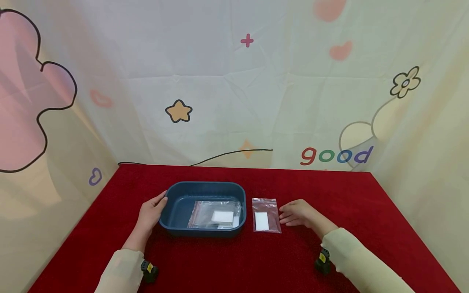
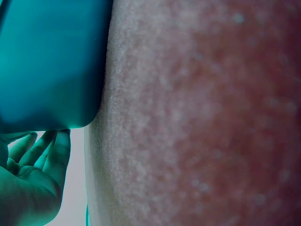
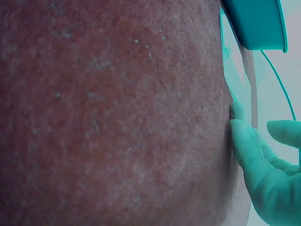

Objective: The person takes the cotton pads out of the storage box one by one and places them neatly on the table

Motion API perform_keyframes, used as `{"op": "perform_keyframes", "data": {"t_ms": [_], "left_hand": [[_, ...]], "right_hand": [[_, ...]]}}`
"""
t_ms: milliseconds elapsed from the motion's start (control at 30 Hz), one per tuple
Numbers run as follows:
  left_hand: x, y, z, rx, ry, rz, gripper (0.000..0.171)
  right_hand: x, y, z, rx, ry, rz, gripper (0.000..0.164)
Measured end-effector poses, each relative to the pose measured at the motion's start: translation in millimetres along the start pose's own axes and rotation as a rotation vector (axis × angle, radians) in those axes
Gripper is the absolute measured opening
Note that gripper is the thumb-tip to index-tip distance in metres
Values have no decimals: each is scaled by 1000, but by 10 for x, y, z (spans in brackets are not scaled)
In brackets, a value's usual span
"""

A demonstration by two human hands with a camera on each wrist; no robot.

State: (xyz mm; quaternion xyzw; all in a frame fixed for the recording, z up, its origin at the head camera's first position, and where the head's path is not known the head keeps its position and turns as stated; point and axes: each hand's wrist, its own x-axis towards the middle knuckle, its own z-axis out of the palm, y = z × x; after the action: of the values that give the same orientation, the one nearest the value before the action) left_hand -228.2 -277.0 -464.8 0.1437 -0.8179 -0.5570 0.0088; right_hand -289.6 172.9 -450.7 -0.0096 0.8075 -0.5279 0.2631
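A blue rectangular plastic basin point(image 1: 183, 232) sits on the red cloth, with clear zip bags point(image 1: 205, 209) holding white cards inside it. At its left end, my left hand point(image 1: 149, 211) rests its fingers against the outer wall, close under the rim; the left wrist view shows those fingertips point(image 2: 60, 134) at the wall. To the right of the basin lies another clear zip bag point(image 1: 272, 215) with a white card point(image 1: 261, 221) in it. My right hand point(image 1: 298, 212) is at this bag's right edge, fingertips low over the cloth. The right wrist view shows the thumb apart from the fingers.
Red cloth point(image 1: 234, 264) covers the table. Behind it hangs a pale printed curtain point(image 1: 227, 122), which also runs along both sides. A dark wrist device point(image 1: 149, 272) is worn at the left cuff, another point(image 1: 323, 261) at the right.
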Motion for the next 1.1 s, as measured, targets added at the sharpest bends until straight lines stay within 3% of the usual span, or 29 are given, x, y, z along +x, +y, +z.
{"op": "perform_keyframes", "data": {"t_ms": [800, 1100], "left_hand": [[-13, 15, -2, 22, -2, -4, 51], [6, -3, -7, 22, 2, 5, 51]], "right_hand": [[-64, -171, -135, -103, 34, -8, 41], [-93, -340, -198, -147, -7, -100, 48]]}}
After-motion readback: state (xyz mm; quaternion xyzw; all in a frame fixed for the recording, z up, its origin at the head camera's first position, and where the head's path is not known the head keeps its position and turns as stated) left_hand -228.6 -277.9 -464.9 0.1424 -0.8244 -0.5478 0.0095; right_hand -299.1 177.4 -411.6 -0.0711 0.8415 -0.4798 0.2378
